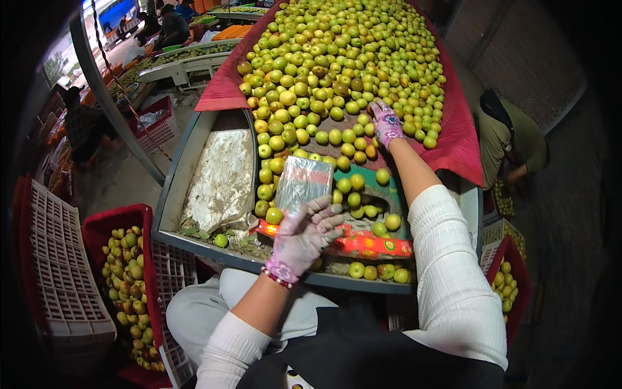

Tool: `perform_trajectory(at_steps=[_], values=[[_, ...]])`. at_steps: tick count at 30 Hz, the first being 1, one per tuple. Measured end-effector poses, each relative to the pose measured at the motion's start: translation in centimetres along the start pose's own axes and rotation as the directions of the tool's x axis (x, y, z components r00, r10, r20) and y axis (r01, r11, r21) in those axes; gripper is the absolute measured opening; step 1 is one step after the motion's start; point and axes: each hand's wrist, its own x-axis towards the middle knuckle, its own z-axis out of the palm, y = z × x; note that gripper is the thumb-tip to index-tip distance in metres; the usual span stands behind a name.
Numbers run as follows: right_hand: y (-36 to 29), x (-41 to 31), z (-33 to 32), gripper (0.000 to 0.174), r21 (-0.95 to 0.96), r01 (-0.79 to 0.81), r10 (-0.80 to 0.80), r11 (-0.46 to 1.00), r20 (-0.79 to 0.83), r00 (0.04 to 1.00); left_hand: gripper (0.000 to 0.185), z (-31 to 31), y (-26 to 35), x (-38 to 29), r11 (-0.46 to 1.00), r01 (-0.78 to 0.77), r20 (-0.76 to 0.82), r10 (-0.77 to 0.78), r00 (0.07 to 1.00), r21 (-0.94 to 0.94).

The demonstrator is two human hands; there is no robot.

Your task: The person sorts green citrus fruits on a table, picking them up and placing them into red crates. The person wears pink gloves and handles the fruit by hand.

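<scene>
Small yellow-green fruits (340, 58), some browned, lie heaped on a sorting table with red cloth (459, 116) along its sides. My right hand (386, 124), in a pink floral glove, reaches to the lower edge of the heap, its fingertips among the fruits; whether it grips one is hidden. My left hand (306, 236), also gloved, hovers palm up with fingers apart and nothing in it, over a red patterned strip (374, 245). Beyond its fingers lies a plastic-wrapped block (305, 177). Several fruits rest around a hole (388, 204) in the green board (367, 180).
A crate (127, 291) of browned fruits stands at the left beside a white-sided crate (68, 272). More filled crates (508, 287) are at the right, where a person (512, 131) bends down. The table's dark rim (214, 250) curves before my lap. Other people work at the upper left.
</scene>
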Motion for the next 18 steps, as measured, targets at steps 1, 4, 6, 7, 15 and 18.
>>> perform_trajectory(at_steps=[1,4,6,7,15,18], values=[[0.1,0.5,0.2,0.047,-0.021,0.002,-0.001,1.0,0.055,0.999,0.056,0.4,-0.5,0.2,0.997,-0.012,0.007,0.011,1.0,0.074],[-0.6,3.8,0.3,0.041,-0.184,-0.072,0.112,0.98,0.219,0.969,0.052,0.2,-0.4,-0.1,0.987,0.076,-0.009,-0.075,0.997,0.139],[-1.1,4.3,0.5,0.041,-0.176,-0.042,0.064,0.983,0.12,0.991,0.05,-0.3,-0.2,0.3,0.995,0.075,-0.013,-0.074,0.997,0.068],[-1.0,4.7,0.6,0.041,-0.133,-0.077,0.101,0.988,0.188,0.977,0.049,-0.3,-0.2,0.4,0.997,0.078,-0.011,-0.077,0.997,0.03],[-2.8,-2.3,1.8,0.024,0.302,0.068,-0.139,0.951,0.22,0.966,0.047,-0.6,-0.3,0.4,0.996,0.053,0.001,-0.053,0.999,0.075],[-4.2,-6.4,-1.9,0.023,0.442,0.184,-0.296,0.878,0.201,0.934,0.052,0.5,-0.4,0.5,0.986,0.044,-0.052,-0.036,0.998,0.16]])
